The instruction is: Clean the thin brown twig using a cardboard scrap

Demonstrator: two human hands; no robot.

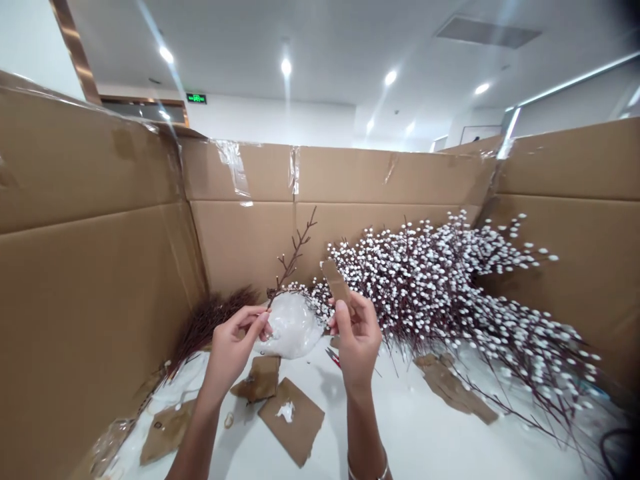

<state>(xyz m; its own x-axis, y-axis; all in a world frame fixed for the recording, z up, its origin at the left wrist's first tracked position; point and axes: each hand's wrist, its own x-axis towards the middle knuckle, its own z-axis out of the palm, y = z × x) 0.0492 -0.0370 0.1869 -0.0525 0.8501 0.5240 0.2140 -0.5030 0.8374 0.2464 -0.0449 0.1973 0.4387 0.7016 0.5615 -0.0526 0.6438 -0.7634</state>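
My left hand (241, 337) pinches the lower stem of a bare brown artificial branch (295, 257), which stands upright and leans a little to the right. Between thumb and fingers of my right hand (357, 333) is a narrow strip of cardboard (336, 281), tilted up and to the left. The two hands are apart above the table. Behind them sits a clear plastic bag (293, 327) of white pieces. Below lies a cardboard piece (293, 421) with a white blob on it. Part of a pair of red-handled snips (333, 357) shows beside my right hand.
A large pile of branches with white buds (430, 280) fills the right side. Bare dark branches (210, 323) lie at the left. Tall cardboard walls (245, 233) enclose the white table (400, 427). Cardboard scraps (453, 387) and a rubber band (229, 420) lie about.
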